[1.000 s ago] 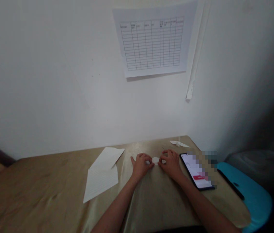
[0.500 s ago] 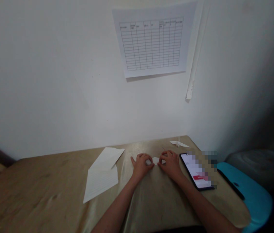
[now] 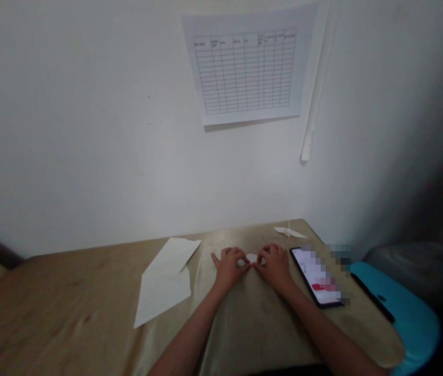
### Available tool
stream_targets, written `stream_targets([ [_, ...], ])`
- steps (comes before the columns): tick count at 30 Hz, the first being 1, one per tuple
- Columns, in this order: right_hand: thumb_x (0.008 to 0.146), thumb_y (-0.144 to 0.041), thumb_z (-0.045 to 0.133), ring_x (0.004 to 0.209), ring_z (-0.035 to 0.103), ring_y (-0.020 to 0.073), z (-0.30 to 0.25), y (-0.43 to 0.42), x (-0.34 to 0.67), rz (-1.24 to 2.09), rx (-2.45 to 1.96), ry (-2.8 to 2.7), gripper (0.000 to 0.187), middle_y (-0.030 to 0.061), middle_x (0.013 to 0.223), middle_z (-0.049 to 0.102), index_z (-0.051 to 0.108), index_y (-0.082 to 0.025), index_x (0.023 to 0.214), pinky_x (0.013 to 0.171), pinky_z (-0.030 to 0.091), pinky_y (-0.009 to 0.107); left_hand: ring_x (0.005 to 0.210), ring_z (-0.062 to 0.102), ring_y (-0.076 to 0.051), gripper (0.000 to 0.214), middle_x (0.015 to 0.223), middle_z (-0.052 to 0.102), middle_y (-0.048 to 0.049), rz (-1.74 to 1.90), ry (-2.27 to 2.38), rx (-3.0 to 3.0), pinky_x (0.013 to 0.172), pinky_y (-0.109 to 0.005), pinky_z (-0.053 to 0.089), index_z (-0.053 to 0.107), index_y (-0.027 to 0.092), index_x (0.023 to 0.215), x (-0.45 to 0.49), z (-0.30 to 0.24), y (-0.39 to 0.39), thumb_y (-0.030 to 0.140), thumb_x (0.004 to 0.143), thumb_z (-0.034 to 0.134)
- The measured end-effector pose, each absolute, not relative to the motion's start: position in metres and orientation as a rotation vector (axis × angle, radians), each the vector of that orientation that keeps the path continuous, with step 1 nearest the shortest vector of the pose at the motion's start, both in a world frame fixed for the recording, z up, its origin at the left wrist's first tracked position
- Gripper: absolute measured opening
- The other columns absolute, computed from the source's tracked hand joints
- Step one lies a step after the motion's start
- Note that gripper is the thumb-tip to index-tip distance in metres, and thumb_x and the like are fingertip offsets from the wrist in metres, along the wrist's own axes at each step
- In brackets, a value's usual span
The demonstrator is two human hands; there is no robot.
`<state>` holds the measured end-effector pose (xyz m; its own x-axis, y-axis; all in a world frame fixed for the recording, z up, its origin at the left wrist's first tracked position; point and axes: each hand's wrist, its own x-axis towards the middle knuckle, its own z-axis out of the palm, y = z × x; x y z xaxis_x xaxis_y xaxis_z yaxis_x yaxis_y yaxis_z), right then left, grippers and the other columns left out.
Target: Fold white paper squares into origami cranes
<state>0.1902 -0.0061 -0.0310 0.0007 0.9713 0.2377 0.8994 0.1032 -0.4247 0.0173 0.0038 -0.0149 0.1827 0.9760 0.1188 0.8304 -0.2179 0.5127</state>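
Between my two hands lies a small piece of folded white paper (image 3: 252,258) on the table, partly covered by my fingers. My left hand (image 3: 230,265) pinches its left side with thumb and forefinger, the other fingers curled and one sticking out to the left. On the other side my right hand (image 3: 274,265) pinches the right side in the same way. The two thumb tips nearly meet at the paper's near edge. A folded paper crane (image 3: 290,232) sits behind my right hand, close to the wall.
Left of my hands are creased sheets of paper (image 3: 164,287) on the brown-covered table (image 3: 68,313). A lit phone (image 3: 317,277) lies just right of my right arm. Beyond the table's right edge is a blue stool-like object (image 3: 405,308). A printed chart (image 3: 248,68) hangs on the wall.
My right hand's thumb and fingertips have shifted slightly left along the paper, closer to my left fingertips. The rest looks the same.
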Motion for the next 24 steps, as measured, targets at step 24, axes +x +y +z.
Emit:
stream_targets([
  [24, 0.083, -0.018, 0.059, 0.131, 0.039, 0.0266, -0.04, 0.0, 0.204, 0.386, -1.782, -2.036, 0.035, 0.0031, 0.128, 0.054, 0.07, -0.038, 0.11, 0.113, 0.02, 0.05, 0.131, 0.045, -0.026, 0.025, 0.125, 0.069, 0.0067, 0.52, 1.622, 2.145, 0.108, -0.08, -0.004, 0.074, 0.047, 0.099, -0.001, -0.016, 0.008, 0.027, 0.087, 0.067],
])
